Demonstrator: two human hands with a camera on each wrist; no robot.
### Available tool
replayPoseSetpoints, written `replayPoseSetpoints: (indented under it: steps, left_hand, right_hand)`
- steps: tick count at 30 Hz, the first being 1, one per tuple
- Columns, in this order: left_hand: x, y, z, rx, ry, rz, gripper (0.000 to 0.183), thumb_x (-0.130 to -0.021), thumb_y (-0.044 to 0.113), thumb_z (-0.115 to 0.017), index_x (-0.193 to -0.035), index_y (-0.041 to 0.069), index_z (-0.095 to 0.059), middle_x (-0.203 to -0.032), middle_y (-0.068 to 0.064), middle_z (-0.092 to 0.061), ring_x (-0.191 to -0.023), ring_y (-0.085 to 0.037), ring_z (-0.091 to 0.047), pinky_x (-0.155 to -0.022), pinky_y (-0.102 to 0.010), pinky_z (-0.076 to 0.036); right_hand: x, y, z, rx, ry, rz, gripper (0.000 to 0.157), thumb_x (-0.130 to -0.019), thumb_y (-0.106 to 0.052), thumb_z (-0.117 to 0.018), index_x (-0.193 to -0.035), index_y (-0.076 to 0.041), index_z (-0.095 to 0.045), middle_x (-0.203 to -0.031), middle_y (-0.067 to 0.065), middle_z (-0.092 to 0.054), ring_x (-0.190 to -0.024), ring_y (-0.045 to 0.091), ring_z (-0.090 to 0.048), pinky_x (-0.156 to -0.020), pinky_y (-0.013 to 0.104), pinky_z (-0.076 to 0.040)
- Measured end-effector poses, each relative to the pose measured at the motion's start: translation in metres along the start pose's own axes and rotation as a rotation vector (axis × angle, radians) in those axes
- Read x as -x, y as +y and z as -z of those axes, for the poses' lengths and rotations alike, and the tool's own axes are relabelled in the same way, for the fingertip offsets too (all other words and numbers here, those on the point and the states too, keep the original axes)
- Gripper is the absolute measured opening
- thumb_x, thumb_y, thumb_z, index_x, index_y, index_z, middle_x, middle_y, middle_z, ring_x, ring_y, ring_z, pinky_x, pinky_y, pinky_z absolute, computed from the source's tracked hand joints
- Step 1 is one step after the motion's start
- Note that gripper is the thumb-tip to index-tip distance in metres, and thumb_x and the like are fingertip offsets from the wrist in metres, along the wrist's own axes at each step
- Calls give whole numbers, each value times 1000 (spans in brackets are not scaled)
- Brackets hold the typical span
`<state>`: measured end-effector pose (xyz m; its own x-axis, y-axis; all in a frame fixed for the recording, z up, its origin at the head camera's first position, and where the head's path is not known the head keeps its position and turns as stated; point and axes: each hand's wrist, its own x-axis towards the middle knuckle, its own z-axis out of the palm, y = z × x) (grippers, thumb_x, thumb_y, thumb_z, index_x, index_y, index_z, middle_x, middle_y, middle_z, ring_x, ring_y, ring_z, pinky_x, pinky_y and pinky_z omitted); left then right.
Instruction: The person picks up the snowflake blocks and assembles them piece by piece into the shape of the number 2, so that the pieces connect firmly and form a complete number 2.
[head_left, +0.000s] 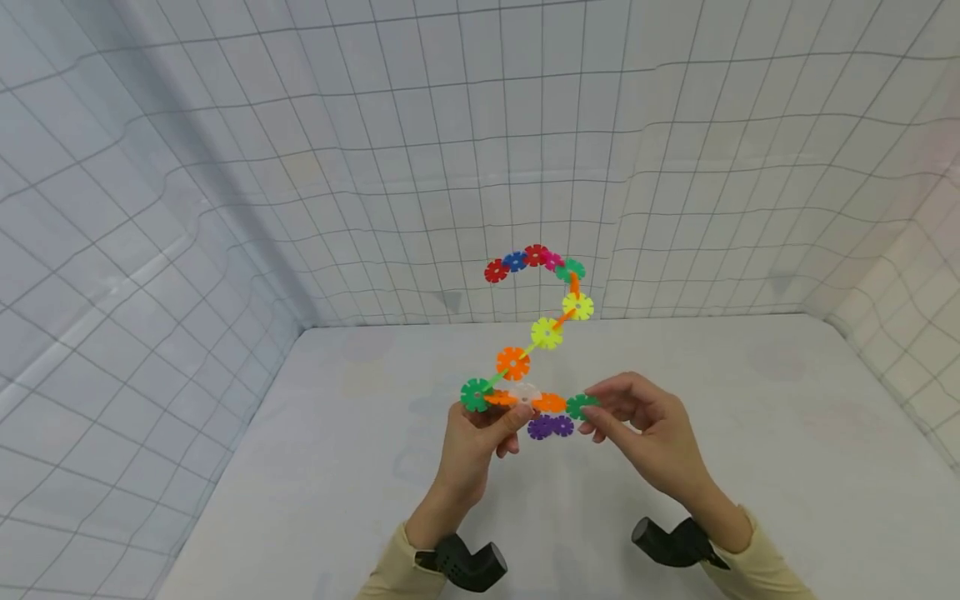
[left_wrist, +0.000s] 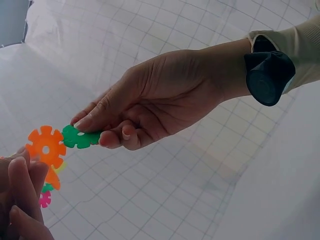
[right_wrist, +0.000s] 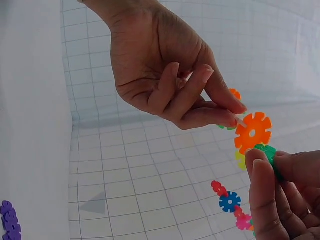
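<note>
Both hands hold a chain of interlocking plastic snowflake discs, zigzagging away in orange, yellow, green, pink, blue and red. My left hand (head_left: 468,454) pinches the chain by a translucent white disc (head_left: 524,392). Beside that, an orange disc (head_left: 551,402) joins it to a green disc (head_left: 580,406). My right hand (head_left: 647,427) pinches this green disc between thumb and fingers, at the near end of the chain. In the left wrist view the green disc (left_wrist: 80,137) meets the edge of the orange disc (left_wrist: 46,148). Another green disc (head_left: 476,395) stands above my left fingers.
Two or more purple discs (head_left: 551,427), joined together, lie on the white table (head_left: 360,475) beneath the hands. Walls of white grid-lined sheeting (head_left: 420,167) enclose the table at the back and sides. A black camera (head_left: 472,565) is strapped to each wrist.
</note>
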<state>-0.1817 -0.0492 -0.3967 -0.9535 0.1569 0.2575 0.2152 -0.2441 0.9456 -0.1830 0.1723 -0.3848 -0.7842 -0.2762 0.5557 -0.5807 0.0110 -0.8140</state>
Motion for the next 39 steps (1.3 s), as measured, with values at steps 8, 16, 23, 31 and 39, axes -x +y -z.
replayPoseSetpoints:
  steps: [8, 16, 23, 31, 39]
  left_hand:
    - [1, -1, -3, 19, -7, 2, 29, -85, 13, -72, -94, -12, -61, -67, -4, -59, -45, -12, -49, -46, -20, -36]
    - [1, -1, -4, 28, -36, -9, 32, -84, 11, -73, -88, -18, -60, -71, -3, -66, -42, -9, -48, -44, -21, -37]
    - [1, 1, -1, 24, -64, 9, 29, -85, 8, -71, -88, -18, -60, -71, -3, -67, -41, -11, -44, -43, -19, -35]
    - [0, 1, 1, 23, -123, -12, 27, -87, 8, -68, -93, -18, -62, -75, -6, -69, -41, -12, -44, -43, -19, -35]
    - [0, 2, 2, -9, -131, 10, 22, -87, 7, -67, -92, -14, -64, -75, -6, -69, -42, -13, -45, -42, -19, -34]
  right_hand:
    - [0, 2, -3, -33, 4, 68, 23, -83, 16, -62, -102, 3, -62, -83, 9, -66, -64, 19, -66, -54, 29, -54]
    - [-1, 1, -3, -148, -15, 123, 21, -84, 17, -60, -102, 7, -60, -83, 12, -64, -65, 19, -66, -52, 29, -53]
    - [0, 2, -5, -237, -44, 131, 20, -84, 20, -57, -102, 10, -57, -84, 15, -61, -67, 21, -67, -53, 29, -54]
    - [1, 2, -6, -245, -41, 49, 14, -86, 10, -62, -99, 9, -57, -82, 18, -58, -65, 22, -67, -53, 30, -54]
    - [1, -1, -7, -242, -33, 26, 13, -85, 14, -61, -96, 8, -57, -82, 14, -61, -62, 20, -66, -53, 30, -54]
